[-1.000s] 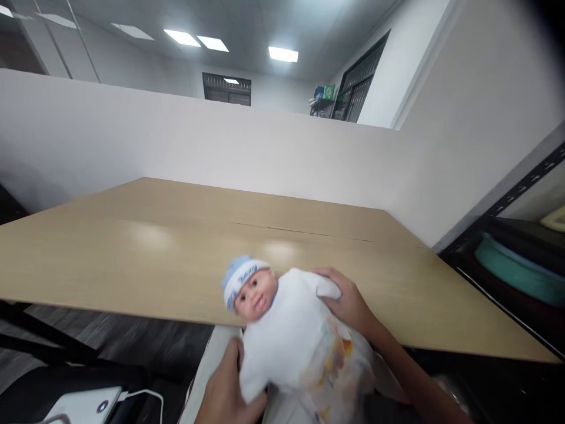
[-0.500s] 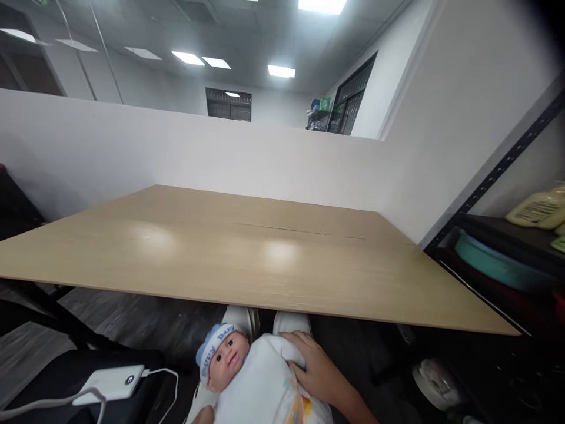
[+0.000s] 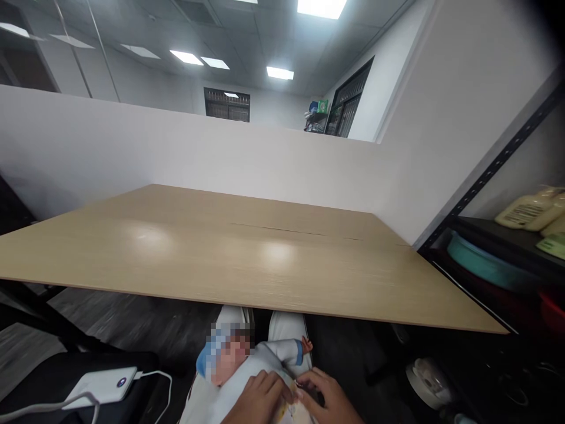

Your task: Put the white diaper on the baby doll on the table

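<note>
Pale wall (image 3: 220, 150) rises behind the wooden counter (image 3: 247, 265) in front of you. Below the near edge, the doll (image 3: 261, 356) lies on your lap (image 3: 286, 327), head toward your left, one blue-cuffed arm (image 3: 286, 351) outstretched. Your left hand (image 3: 260, 396) and right hand (image 3: 329, 396) come close together over its patterned lower covering (image 3: 290, 412), fingers bent and partly closed, touching it; whether they pinch any of it cannot be told.

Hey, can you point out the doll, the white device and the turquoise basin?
Doll (image 3: 259, 359): head view, on its white top.
White device (image 3: 103, 386): head view, middle of its upper face.
Turquoise basin (image 3: 484, 262): head view, on its side wall.
</note>
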`<control>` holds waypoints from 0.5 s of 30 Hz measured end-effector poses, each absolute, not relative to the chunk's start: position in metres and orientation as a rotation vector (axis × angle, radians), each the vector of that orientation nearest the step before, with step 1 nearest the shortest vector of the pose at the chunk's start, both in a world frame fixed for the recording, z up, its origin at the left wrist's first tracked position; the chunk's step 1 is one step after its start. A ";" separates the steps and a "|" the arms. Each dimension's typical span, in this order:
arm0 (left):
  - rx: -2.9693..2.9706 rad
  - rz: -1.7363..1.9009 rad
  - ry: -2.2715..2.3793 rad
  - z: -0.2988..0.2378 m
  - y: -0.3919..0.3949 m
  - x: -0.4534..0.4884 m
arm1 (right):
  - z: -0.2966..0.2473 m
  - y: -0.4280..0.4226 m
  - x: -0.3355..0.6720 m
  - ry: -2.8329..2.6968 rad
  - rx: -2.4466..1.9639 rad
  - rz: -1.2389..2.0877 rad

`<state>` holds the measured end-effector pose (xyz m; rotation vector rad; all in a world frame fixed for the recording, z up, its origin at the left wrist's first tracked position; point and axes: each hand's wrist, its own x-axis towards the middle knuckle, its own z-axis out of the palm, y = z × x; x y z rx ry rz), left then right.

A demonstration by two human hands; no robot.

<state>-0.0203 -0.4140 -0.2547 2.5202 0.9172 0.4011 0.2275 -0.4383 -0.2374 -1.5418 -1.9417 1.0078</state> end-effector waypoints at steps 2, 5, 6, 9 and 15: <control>2.565 0.476 0.868 -0.263 -0.408 -0.009 | -0.247 -0.438 0.223 -1.935 -1.562 0.940; 2.581 0.500 0.807 -0.273 -0.406 -0.009 | -0.256 -0.434 0.215 -1.937 -1.604 0.807; 2.564 0.488 0.793 -0.276 -0.406 -0.010 | -0.258 -0.432 0.213 -1.939 -1.612 0.776; 2.497 0.460 0.789 -0.281 -0.406 -0.014 | -0.264 -0.421 0.212 -1.929 -1.628 0.721; 2.251 0.452 0.861 -0.243 -0.421 -0.031 | -0.264 -0.403 0.219 -1.805 -1.607 0.652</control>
